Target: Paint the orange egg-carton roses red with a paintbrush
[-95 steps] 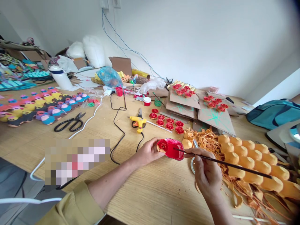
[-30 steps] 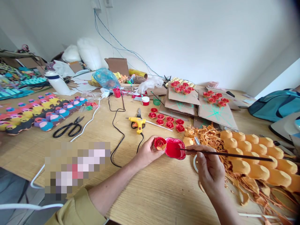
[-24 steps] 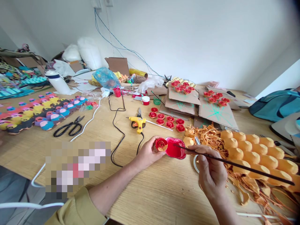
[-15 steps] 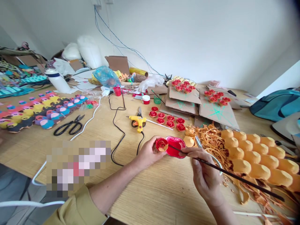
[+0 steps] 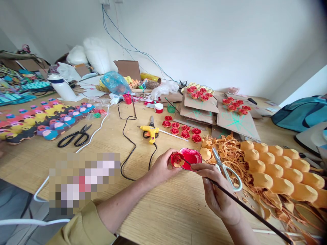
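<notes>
Between the fingers of my left hand [image 5: 165, 165] is a paper rose [image 5: 177, 160], mostly red with orange petals bare on its lower front. My right hand [image 5: 217, 190] grips a long dark paintbrush [image 5: 245, 202], whose tip reaches the rose's right side. Just behind the two hands sits a dish of red paint [image 5: 191, 157], partly covered by the rose and my fingers. Several finished-looking red roses [image 5: 185, 128] lie on the table beyond the dish. Right of the dish, scissors with pale handles [image 5: 227, 170] rest by orange scraps.
A yellow glue gun [image 5: 150, 131] with a black cord lies left of the roses. Black scissors [image 5: 74, 136] are farther left. Orange egg-carton trays [image 5: 283, 166] fill the right side, near a heap of orange scraps [image 5: 231, 151]. Cardboard sheets [image 5: 237, 124] carry more roses behind.
My right hand has shifted left and slightly down. The brush tip has gone from over the paint dish to the rose, and its handle slants more steeply.
</notes>
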### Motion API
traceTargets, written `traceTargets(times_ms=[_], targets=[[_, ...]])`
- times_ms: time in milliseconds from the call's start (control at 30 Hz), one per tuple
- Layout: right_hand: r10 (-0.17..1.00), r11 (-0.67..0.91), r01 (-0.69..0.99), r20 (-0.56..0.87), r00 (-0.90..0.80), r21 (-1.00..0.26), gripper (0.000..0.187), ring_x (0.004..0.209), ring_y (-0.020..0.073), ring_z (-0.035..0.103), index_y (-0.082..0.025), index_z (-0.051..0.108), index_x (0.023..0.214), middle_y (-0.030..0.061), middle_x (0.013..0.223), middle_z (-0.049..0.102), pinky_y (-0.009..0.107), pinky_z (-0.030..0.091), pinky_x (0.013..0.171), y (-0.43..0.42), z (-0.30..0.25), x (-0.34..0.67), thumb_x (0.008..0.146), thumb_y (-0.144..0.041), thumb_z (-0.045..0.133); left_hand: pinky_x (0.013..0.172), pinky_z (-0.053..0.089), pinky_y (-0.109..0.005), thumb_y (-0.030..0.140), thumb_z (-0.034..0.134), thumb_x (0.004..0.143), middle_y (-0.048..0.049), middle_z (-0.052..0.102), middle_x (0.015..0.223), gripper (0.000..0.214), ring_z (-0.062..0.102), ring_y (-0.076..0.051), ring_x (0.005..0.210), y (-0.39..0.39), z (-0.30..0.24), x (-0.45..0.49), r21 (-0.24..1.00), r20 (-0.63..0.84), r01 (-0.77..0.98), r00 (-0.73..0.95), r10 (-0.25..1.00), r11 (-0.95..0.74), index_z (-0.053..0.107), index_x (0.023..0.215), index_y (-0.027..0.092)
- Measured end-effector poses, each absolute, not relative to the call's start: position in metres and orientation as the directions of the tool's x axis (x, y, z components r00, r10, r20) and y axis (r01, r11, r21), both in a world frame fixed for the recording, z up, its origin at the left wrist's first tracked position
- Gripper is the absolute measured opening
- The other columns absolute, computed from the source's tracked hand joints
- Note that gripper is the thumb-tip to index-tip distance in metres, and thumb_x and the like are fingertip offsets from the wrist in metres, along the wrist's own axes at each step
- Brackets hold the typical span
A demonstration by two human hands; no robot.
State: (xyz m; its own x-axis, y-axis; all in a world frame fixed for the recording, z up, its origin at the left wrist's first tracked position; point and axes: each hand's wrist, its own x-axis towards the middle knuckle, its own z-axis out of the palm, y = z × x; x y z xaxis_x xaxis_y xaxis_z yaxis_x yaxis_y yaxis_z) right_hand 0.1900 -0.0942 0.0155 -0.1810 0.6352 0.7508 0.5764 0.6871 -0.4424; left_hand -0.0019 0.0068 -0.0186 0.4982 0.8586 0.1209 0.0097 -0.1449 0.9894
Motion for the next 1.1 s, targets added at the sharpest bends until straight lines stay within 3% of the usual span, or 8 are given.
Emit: traceTargets(times_ms=[500, 900, 1100], targets=[[0.64, 0.695, 0.591, 0.727, -0.248, -0.41, 0.034, 0.099, 0.0142, 0.074, -0.021, 0.058, 0.12, 0.0088, 0.11, 0.073, 0.024, 0.06, 0.087, -0.0929, 0.0195, 0.1905, 0.097, 0.001, 0.046, 0.09, 0.056, -0.03, 0.03, 0.085, 0.076, -0.0085, 0.076, 0.116, 0.046, 0.072, -0.022, 0.102, 0.0049, -0.0183, -0.0042, 0.978, 0.144, 0.061, 0.496, 0.856, -0.2, 0.065, 0.116, 0.019], [0.638, 0.685, 0.595, 0.74, -0.212, -0.42, 0.032, 0.1, 0.014, 0.075, -0.022, 0.058, 0.118, 0.0088, 0.111, 0.074, 0.024, 0.06, 0.086, -0.0929, 0.0185, 0.19, 0.098, 0.0, 0.046, 0.09, 0.056, -0.029, 0.032, 0.087, 0.074, -0.0079, 0.077, 0.113, 0.048, 0.071, -0.021, 0.101, 0.0042, -0.0141, -0.0024, 0.989, 0.132, -0.012, 0.541, 0.831, -0.149, 0.065, 0.115, 0.019], [0.651, 0.679, 0.599, 0.725, -0.224, -0.425, 0.031, 0.093, 0.0156, 0.075, -0.023, 0.057, 0.118, 0.0077, 0.105, 0.074, 0.027, 0.062, 0.081, -0.0945, 0.0207, 0.1885, 0.099, -0.001, 0.047, 0.087, 0.056, -0.029, 0.031, 0.085, 0.077, -0.0061, 0.076, 0.106, 0.044, 0.071, -0.021, 0.097, 0.0046, -0.0154, -0.0037, 0.977, 0.153, 0.057, 0.485, 0.861, -0.205, 0.065, 0.114, 0.019]])
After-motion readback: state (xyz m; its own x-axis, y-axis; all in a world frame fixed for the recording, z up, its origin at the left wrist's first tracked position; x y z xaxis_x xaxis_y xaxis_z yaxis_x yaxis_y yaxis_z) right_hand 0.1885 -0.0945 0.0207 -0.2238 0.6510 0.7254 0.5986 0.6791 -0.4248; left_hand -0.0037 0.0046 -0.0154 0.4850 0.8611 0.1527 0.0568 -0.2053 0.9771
